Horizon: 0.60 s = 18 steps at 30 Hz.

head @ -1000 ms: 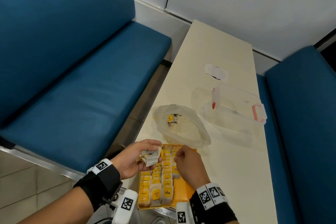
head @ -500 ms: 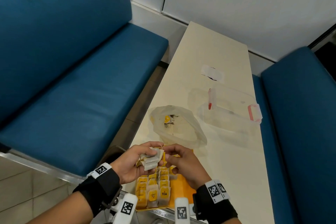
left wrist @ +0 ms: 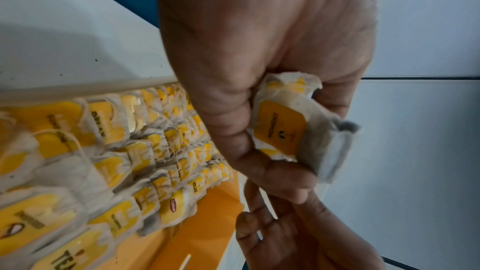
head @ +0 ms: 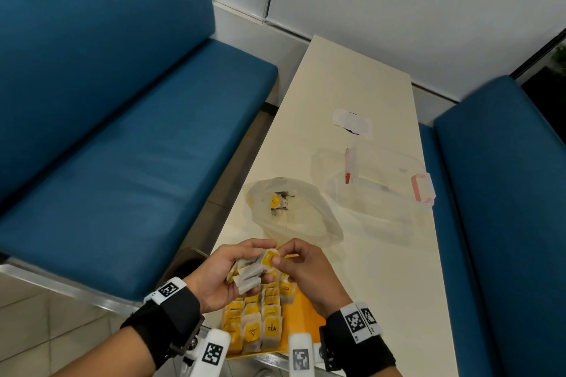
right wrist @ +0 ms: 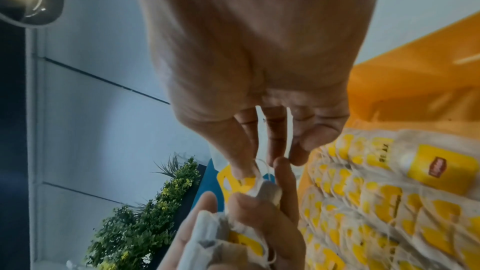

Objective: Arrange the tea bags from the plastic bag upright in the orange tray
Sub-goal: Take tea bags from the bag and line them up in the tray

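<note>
The hands (head: 232, 278) are hiding the far end of the orange tray (head: 306, 312); words on its tea bags (head: 263, 315) are looking too blurry.

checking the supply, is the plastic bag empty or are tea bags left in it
Not empty: the plastic bag shows at least one yellow-tagged tea bag inside.

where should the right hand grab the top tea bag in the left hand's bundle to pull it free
Probably by its yellow tag, pinched from above on the right hand's side. The tag sticks up clear of the bundle of tea bags, while the left hand wraps the pouches below.
</note>
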### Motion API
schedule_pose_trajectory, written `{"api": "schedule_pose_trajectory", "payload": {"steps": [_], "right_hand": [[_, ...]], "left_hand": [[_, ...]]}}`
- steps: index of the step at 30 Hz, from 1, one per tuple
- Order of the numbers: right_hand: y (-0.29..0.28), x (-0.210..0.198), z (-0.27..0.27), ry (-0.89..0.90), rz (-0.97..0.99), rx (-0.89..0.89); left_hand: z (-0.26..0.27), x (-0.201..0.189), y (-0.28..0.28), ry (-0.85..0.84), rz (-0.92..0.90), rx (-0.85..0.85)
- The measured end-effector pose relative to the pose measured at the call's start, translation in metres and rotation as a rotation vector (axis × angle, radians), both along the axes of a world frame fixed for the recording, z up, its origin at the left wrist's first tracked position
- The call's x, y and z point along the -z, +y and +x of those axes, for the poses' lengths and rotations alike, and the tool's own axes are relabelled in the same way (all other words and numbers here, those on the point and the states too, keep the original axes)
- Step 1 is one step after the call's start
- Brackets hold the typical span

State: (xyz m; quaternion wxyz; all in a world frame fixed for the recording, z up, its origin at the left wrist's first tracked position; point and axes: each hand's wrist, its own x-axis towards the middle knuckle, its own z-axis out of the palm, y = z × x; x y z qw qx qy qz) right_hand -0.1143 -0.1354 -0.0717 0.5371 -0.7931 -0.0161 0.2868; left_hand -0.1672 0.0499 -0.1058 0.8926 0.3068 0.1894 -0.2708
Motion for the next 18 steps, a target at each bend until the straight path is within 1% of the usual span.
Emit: {"api": "schedule_pose_trajectory", "payload": {"steps": [2, 5, 8, 12, 14, 18], "right_hand": [[-0.002, -0.002, 0.003, -0.041, 0.005, 0.027], [-0.004, -0.009, 0.007, -0.009, 0.058, 0.045], [-0.005, -0.015, 0.01, -0.016, 0.047, 0.037], [-0.003, -0.023, 0.015, -0.075, -0.008, 0.005], [-0.001, -0.026, 0.016, -0.087, -0.005, 0.005], [0.001, -0.022, 0.015, -0.003, 0.082, 0.074]], "left_hand": [[0.001, 0.002, -0.001, -0.006, 0.053, 0.003], [0.002, 0.005, -0.003, -0.036, 0.131, 0.034], [0.005, 0.009, -0.003, -0.053, 0.21, 0.047], [0.008, 0.011, -0.003, -0.067, 0.232, 0.083], [0.009, 0.009, -0.004, -0.08, 0.255, 0.08], [0.01, 0.006, -0.006, -0.077, 0.22, 0.011]]}}
